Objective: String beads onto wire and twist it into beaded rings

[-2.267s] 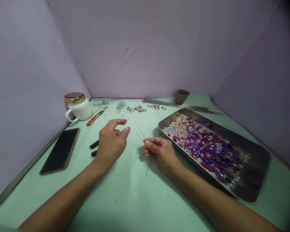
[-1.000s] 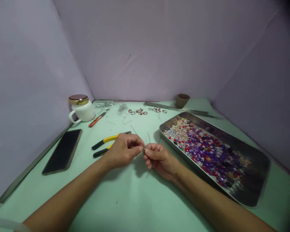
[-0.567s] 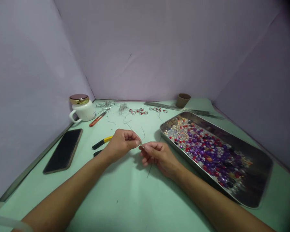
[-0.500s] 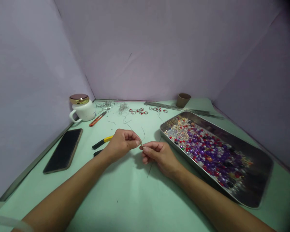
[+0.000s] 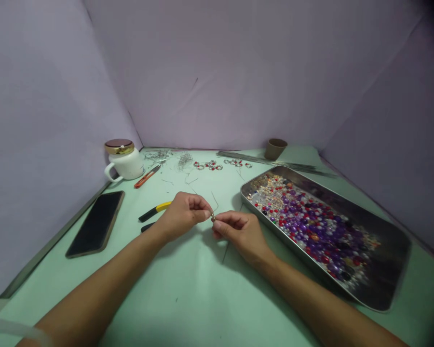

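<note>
My left hand (image 5: pixel 185 214) and my right hand (image 5: pixel 240 234) meet over the middle of the table, both with fingers pinched. Between their fingertips is a small beaded wire piece (image 5: pixel 213 218), its beads mostly covered by the fingers. A thin wire end (image 5: pixel 214 198) sticks up from it. Beside my left hand lie pliers with yellow and black handles (image 5: pixel 155 211), their head hidden behind the hand. To the right of my right hand stands a metal tray (image 5: pixel 292 241) of loose purple, red, white and gold beads (image 5: pixel 307 217).
Several red-and-silver beaded rings (image 5: pixel 210 166) lie at the back near wire scraps (image 5: pixel 184 160). Long straight wires (image 5: pixel 275 162) lie by a brown cup (image 5: pixel 275 149). On the left are a lidded white mug (image 5: pixel 126 164), orange thread snips (image 5: pixel 146 177) and a phone (image 5: pixel 96 224).
Both hands stay almost in place around the small beaded piece. My right hand's lower fingers have curled in slightly. The whole view has shifted a little.
</note>
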The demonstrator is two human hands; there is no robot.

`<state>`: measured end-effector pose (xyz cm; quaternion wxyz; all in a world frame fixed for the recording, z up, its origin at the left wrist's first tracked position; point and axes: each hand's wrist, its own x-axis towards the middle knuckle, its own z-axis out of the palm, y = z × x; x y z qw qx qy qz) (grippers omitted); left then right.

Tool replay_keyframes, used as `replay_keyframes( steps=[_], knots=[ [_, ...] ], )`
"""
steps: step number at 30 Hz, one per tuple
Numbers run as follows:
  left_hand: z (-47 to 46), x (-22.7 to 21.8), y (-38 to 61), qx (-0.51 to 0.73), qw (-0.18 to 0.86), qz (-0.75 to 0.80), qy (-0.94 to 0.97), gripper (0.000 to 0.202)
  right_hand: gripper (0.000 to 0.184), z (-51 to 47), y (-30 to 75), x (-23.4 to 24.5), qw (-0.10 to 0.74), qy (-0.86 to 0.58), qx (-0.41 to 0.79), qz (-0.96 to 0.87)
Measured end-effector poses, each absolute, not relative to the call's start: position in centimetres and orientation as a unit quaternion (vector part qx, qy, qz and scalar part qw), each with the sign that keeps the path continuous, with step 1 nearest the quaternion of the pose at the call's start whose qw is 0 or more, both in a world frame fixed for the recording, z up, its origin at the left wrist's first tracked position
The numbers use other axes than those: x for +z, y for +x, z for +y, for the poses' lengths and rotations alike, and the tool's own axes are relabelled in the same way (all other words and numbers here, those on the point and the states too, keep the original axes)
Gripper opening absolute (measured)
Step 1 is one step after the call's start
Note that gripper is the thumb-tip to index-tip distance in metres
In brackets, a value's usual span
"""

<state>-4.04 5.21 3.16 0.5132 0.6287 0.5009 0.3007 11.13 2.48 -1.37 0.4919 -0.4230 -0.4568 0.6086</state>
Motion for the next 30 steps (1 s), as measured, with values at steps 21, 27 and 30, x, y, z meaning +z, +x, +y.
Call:
replay_keyframes(
  steps=[21,27,30],
  knots=[
    [4.9,3.5,-3.6,0.279,0.483,0.513,0.653,0.006,0.011,2.4,11.0,-1.7,0.5,-0.411,0.596,-0.475],
    [5.2,2.6,-3.7,0.26,0.494,0.493,0.668,0.008,0.02,2.8,11.4,-1.4,0.538,-0.423,0.579,-0.443],
    [5.1,2.7,-3.5,0.258,0.5,0.498,0.66,0.006,0.016,3.0,11.4,-1.5,0.518,-0.429,0.577,-0.463]
  ],
)
